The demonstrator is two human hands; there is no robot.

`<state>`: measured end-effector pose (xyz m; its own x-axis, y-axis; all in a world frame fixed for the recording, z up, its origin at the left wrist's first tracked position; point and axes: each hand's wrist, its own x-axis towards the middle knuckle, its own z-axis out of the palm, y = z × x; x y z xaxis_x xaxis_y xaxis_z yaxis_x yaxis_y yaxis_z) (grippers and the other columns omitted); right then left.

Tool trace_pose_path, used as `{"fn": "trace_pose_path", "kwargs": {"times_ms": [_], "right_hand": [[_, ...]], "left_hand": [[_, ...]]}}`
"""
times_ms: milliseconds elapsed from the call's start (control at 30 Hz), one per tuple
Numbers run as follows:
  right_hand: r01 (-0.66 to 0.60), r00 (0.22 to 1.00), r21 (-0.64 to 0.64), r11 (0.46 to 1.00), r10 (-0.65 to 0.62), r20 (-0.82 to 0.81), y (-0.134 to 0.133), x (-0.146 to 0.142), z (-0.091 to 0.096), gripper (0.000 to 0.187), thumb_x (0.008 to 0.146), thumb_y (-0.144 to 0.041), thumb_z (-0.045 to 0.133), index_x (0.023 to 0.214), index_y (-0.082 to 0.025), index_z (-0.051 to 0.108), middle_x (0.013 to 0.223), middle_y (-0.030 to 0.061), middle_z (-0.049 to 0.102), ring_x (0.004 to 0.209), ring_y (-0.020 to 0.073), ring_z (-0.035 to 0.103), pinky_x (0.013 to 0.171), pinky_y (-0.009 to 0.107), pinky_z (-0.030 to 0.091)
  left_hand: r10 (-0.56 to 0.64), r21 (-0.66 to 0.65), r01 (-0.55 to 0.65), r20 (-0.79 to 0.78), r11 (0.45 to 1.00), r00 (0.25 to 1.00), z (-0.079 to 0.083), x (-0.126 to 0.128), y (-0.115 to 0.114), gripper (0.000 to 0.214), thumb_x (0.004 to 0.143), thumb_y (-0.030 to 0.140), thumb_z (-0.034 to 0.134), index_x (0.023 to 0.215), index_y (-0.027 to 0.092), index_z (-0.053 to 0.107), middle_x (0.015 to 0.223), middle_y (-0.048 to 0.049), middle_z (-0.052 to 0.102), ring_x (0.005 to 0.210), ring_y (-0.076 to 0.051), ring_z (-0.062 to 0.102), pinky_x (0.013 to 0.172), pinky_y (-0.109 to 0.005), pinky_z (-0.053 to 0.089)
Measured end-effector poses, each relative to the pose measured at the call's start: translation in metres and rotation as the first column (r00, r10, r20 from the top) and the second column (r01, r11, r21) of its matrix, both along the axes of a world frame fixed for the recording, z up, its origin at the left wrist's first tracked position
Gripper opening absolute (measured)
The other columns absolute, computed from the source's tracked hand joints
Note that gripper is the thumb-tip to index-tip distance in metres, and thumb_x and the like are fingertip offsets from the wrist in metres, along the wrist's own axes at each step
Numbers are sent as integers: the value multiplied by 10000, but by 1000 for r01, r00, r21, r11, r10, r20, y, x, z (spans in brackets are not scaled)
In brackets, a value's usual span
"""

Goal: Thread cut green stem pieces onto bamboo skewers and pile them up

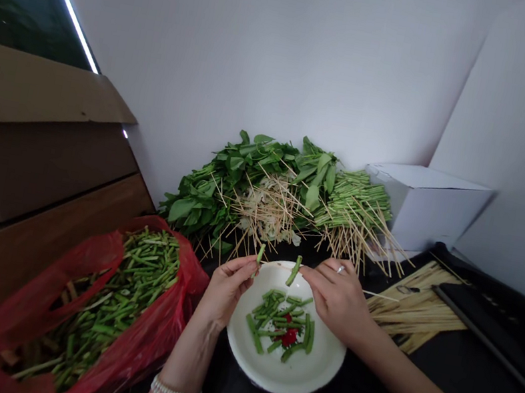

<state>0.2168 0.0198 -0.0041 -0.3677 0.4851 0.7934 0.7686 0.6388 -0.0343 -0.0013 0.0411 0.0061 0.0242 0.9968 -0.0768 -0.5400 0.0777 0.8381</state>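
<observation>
My left hand point(227, 288) pinches a short green stem piece point(261, 252) above the rim of a white bowl point(307, 375). My right hand point(339, 297), a ring on one finger, pinches another green stem piece point(295, 270) over the same bowl, and a thin bamboo skewer appears to run from it to the right. Several cut green stem pieces point(280, 325) and something small and red lie in the bowl. Both hands are closed on their pieces, a hand's width apart.
A red plastic bag point(84, 314) full of cut green stems lies at the left. Skewered leafy greens point(244, 186) and skewered stems point(357, 206) are piled against the wall. Loose bamboo skewers point(411, 304), a white box point(429, 202), a dark tray point(499, 319) and a cardboard box point(24, 134) surround them.
</observation>
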Motion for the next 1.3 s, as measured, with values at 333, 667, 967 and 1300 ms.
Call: {"fn": "trace_pose_path", "kwargs": {"times_ms": [333,667,967,1300], "right_hand": [[-97,993,-31,995,95,-63,-5,-11,-8,279,905,-71,395,955,-146,659,718,39,609,777,188,488,782,354,320],[-12,993,4,1000,13,-121,-2,-3,-1,267,899,-84,404,964,-159,651,712,29,610,775,184,503,809,357,318],[8,996,-34,999,-11,-85,-1,-2,-1,267,927,-118,407,989,-158,663,747,40,630,797,185,509,815,355,314],[-9,990,-12,1000,8,-141,-1,2,3,266,928,-106,400,987,-135,657,740,37,625,782,182,513,821,363,328]], "left_hand": [[-183,-33,180,-101,983,978,-2,7,-7,258,544,214,893,747,118,765,618,-15,703,519,-57,572,555,-160,472],[-31,187,385,-868,904,496,-11,4,-7,152,716,233,712,836,166,776,795,-68,741,724,-196,630,708,-304,466],[139,90,600,-990,795,-37,-15,1,-19,100,640,169,714,687,247,754,735,-32,687,737,-222,589,638,-290,357],[24,153,547,-972,823,236,-11,6,-18,122,719,138,657,774,216,732,745,-21,697,719,-195,608,673,-275,403]]}}
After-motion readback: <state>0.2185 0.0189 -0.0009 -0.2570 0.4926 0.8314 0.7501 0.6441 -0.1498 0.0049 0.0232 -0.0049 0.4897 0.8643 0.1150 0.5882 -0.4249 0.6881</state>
